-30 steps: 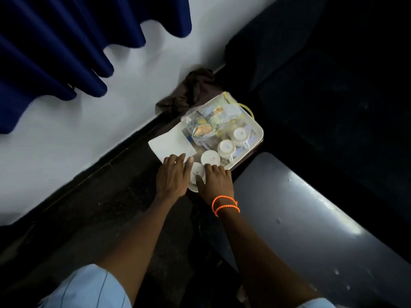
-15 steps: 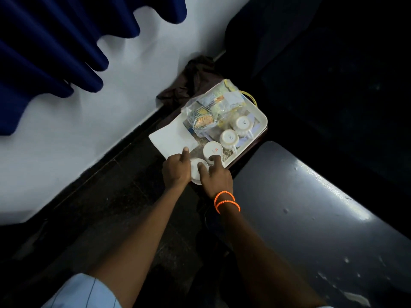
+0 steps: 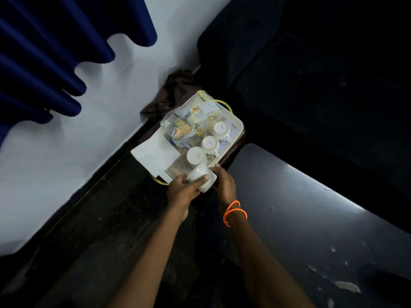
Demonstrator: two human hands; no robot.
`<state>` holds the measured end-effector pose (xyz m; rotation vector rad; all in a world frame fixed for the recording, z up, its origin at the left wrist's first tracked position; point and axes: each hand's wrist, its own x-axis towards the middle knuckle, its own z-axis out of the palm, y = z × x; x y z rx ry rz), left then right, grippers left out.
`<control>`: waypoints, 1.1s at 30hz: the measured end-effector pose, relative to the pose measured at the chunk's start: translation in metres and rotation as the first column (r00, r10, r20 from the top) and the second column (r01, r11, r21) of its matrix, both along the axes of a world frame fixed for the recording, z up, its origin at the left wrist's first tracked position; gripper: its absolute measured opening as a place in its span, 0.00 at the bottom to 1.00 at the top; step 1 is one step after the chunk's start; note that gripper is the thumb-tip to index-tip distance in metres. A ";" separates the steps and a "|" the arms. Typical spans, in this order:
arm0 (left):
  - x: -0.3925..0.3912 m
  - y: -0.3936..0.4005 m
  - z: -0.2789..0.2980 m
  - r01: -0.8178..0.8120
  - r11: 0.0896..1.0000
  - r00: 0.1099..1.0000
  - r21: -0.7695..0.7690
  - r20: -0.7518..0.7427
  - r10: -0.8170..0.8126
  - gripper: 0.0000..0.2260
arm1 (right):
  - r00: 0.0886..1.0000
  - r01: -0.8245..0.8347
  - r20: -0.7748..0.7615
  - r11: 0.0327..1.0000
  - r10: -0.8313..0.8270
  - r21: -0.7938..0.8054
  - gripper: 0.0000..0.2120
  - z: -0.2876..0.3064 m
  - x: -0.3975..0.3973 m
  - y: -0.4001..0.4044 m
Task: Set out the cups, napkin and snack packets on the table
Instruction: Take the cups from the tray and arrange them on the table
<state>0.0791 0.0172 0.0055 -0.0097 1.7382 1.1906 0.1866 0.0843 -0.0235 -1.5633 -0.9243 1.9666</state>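
A white tray (image 3: 237, 123) sits low by the wall. On it stand three upside-down white cups (image 3: 196, 154), with a clear bag of snack packets (image 3: 188, 121) behind them. A white napkin (image 3: 155, 154) lies over the tray's left edge. My left hand (image 3: 181, 193) grips a fourth white cup (image 3: 203, 177), tilted on its side just above the tray's near end. My right hand (image 3: 224, 183), with orange bands at the wrist, touches the same cup from the right.
A dark grey table top (image 3: 311, 214) spreads to the right of the tray. A brown cloth (image 3: 172, 90) is bunched against the white wall (image 3: 89, 138). Blue curtains (image 3: 44, 52) hang at upper left. A dark seat (image 3: 311, 74) fills the upper right.
The nearest cup stood upside down on the tray under both hands. Now it is lifted off and tipped on its side between them.
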 end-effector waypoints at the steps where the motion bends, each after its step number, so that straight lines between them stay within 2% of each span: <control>1: 0.008 0.000 0.001 0.040 0.999 0.999 0.012 -0.007 -0.040 0.19 | 1.000 0.002 -0.027 1.000 -0.002 -0.004 0.15 -0.001 0.007 0.003; 2: 0.017 0.001 0.001 0.091 0.996 0.996 0.020 -0.026 -0.091 0.18 | 0.999 0.005 -0.040 1.000 -0.005 0.007 0.13 -0.002 0.016 0.006; 5: 0.046 0.009 -0.004 0.294 0.955 0.937 -0.025 -0.188 -0.294 0.26 | 1.000 0.020 -0.013 0.997 -0.019 0.069 0.11 -0.008 0.055 0.014; 7: 0.069 0.019 -0.012 0.417 0.908 0.862 -0.040 -0.300 -0.409 0.30 | 0.998 0.057 0.015 0.994 -0.059 0.097 0.11 -0.014 0.087 0.019; 9: 0.096 0.029 -0.022 0.536 0.843 0.774 -0.031 -0.380 -0.506 0.29 | 0.993 0.112 0.030 0.990 -0.115 0.085 0.11 -0.019 0.121 0.021; 13: 0.155 0.044 -0.052 0.693 0.718 0.597 -0.071 -0.502 -0.626 0.34 | 0.961 0.248 0.117 0.969 -0.249 0.022 0.15 -0.032 0.185 0.016; 20: 0.251 0.039 -0.100 0.823 0.566 0.460 -0.048 -0.530 -0.713 0.31 | 0.852 0.467 0.256 0.884 -0.457 0.025 0.17 -0.061 0.269 -0.014; 25: 0.290 0.028 -0.115 0.890 0.454 0.363 -0.045 -0.533 -0.764 0.30 | 0.771 0.549 0.367 0.836 -0.520 0.031 0.18 -0.075 0.308 -0.036; 30: 0.307 0.023 -0.130 0.915 0.389 0.274 -0.103 -0.548 -0.790 0.32 | 0.772 0.542 0.369 0.839 -0.517 0.041 0.18 -0.083 0.323 -0.048; 33: 0.309 0.022 -0.139 0.914 0.389 0.265 -0.112 -0.562 -0.784 0.34 | 0.779 0.543 0.360 0.839 -0.513 0.021 0.17 -0.087 0.321 -0.047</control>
